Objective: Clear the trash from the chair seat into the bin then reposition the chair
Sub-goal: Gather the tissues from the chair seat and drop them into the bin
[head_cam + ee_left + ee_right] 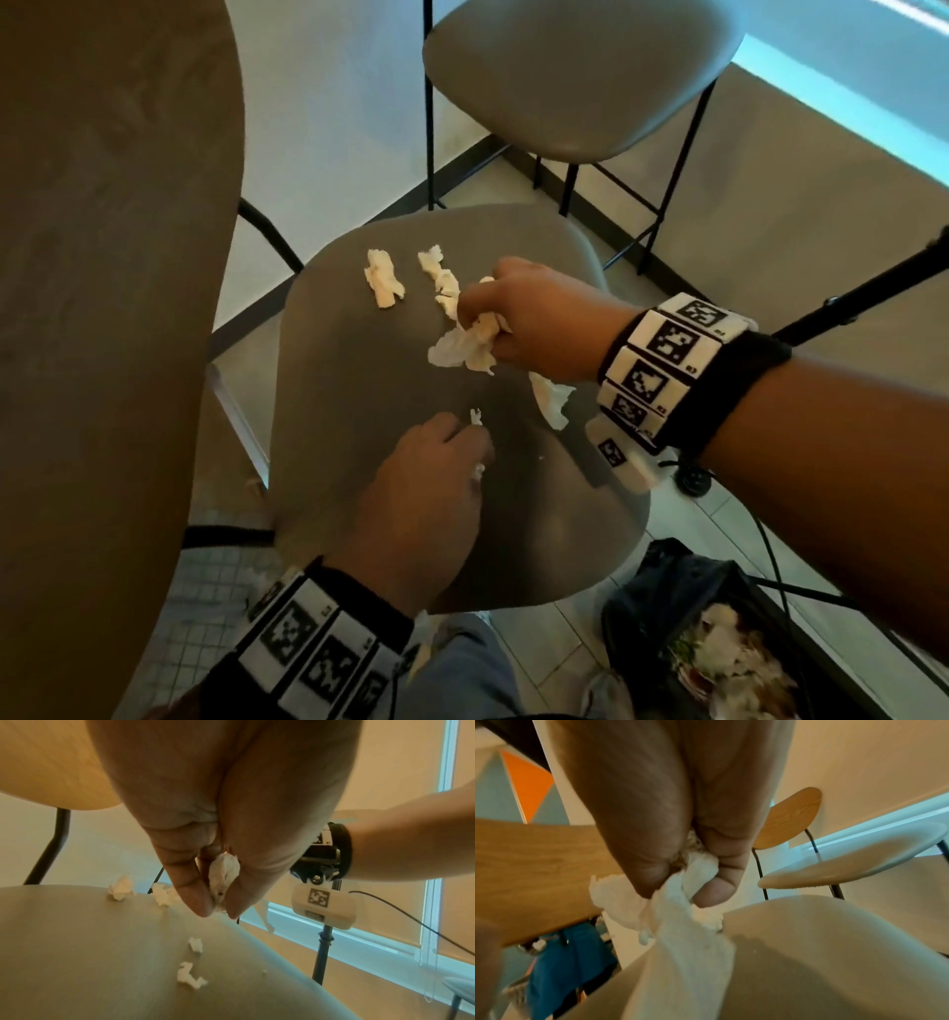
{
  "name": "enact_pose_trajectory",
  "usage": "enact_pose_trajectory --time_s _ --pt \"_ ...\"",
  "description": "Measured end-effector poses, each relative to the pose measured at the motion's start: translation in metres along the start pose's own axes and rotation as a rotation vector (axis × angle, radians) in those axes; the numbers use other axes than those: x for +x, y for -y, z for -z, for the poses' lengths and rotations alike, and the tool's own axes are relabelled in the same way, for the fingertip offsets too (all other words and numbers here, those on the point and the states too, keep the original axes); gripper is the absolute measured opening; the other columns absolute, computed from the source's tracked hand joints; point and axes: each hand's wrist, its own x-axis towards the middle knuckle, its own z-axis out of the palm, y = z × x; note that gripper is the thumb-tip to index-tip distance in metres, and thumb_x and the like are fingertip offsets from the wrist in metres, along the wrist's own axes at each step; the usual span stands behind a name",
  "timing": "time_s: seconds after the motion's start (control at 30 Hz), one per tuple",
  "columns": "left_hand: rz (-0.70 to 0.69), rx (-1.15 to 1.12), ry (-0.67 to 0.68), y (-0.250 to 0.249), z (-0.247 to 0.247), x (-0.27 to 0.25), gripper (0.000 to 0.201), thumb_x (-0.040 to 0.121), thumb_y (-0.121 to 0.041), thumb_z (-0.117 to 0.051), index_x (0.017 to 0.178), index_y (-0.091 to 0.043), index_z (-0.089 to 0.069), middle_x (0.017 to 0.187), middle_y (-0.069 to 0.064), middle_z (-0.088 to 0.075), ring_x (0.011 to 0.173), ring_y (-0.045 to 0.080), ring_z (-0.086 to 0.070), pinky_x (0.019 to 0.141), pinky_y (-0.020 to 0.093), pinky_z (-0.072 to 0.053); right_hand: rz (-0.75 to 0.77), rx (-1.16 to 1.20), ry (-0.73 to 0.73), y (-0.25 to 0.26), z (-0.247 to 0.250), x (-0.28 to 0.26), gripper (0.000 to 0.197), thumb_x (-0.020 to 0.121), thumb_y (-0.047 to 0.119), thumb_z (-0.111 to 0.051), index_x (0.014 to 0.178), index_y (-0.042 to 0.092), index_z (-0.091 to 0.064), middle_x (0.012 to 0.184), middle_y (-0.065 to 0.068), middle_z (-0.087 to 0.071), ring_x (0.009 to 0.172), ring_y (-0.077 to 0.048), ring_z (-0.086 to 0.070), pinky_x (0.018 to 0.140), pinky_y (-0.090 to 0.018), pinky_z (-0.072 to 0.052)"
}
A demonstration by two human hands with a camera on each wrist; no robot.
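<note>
Crumpled white tissue scraps lie scattered on the grey chair seat [359, 411]. My right hand [513, 318] grips a bunch of crumpled tissue [464, 347] over the seat's middle; the wad [680, 902] hangs from its curled fingers. My left hand [426, 488] is nearer me, its fingers pinching a small tissue scrap [222, 880] just above the seat. Two loose wads [382, 280] [436, 270] lie at the far side, another [552, 401] under my right wrist, and a tiny scrap [476, 416] by my left fingertips.
A bin with a black liner [719, 642], holding trash, stands on the floor at the lower right. The chair's wooden backrest [102, 308] fills the left. A second grey chair [580, 77] stands behind, and a black stand with a cable [847, 303] at the right.
</note>
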Motion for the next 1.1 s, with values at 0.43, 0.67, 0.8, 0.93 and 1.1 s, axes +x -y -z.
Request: enact_pose_trajectory --time_s 0.43,0.67,0.8,0.93,1.1 --pt "-0.035 0.047 -0.116 0.012 -0.011 0.009 0.016 0.087 -0.009 -0.07 0.095 -0.023 -0.067 0.094 -0.006 -0.056 0.081 0.013 -0.055 0.064 0.023 -0.043 -0.108 0.172 -0.086 -0.017 -0.023 -0.058 0.031 0.096 0.023 -0.062 0.126 0.028 -0.059 0.112 0.002 -0.042 0.096 -0.01 -0.041 0.074 -0.019 -0.032" --pt "-0.069 0.08 -0.111 0.003 0.0 0.007 0.015 0.088 -0.008 -0.069 0.091 -0.022 -0.065 0.093 -0.006 -0.057 0.079 0.01 -0.053 0.063 0.016 -0.034 -0.154 0.276 -0.203 -0.024 -0.025 -0.09 0.031 0.093 0.025 -0.066 0.123 0.031 -0.06 0.108 0.003 -0.042 0.095 -0.013 -0.045 0.07 -0.014 -0.033" --pt "-0.129 0.074 -0.108 -0.008 0.0 0.001 0.021 0.085 -0.004 -0.073 0.096 -0.021 -0.068 0.093 -0.005 -0.06 0.082 0.01 -0.055 0.069 0.014 -0.036 -0.182 0.323 -0.272 -0.03 -0.016 -0.135 0.031 0.093 0.028 -0.066 0.124 0.03 -0.06 0.113 0.004 -0.044 0.097 -0.011 -0.047 0.073 -0.01 -0.034" --pt "-0.231 0.096 -0.092 -0.04 -0.004 -0.008 0.022 0.084 -0.007 -0.076 0.095 -0.025 -0.068 0.092 -0.014 -0.059 0.079 -0.002 -0.055 0.068 0.01 -0.034 -0.251 0.394 -0.366 -0.037 -0.012 -0.208 0.027 0.087 0.037 -0.06 0.114 0.036 -0.061 0.108 0.012 -0.044 0.09 -0.003 -0.047 0.072 -0.012 -0.034" --pt "-0.388 0.021 -0.054 -0.113 -0.031 -0.015 0.015 0.087 -0.012 -0.072 0.091 -0.025 -0.067 0.088 -0.018 -0.058 0.091 -0.007 -0.056 0.073 0.001 -0.037 -0.463 0.516 -0.439 -0.054 -0.029 -0.329 0.026 0.079 0.036 -0.06 0.103 0.046 -0.06 0.111 0.015 -0.051 0.096 -0.001 -0.053 0.076 -0.014 -0.038"
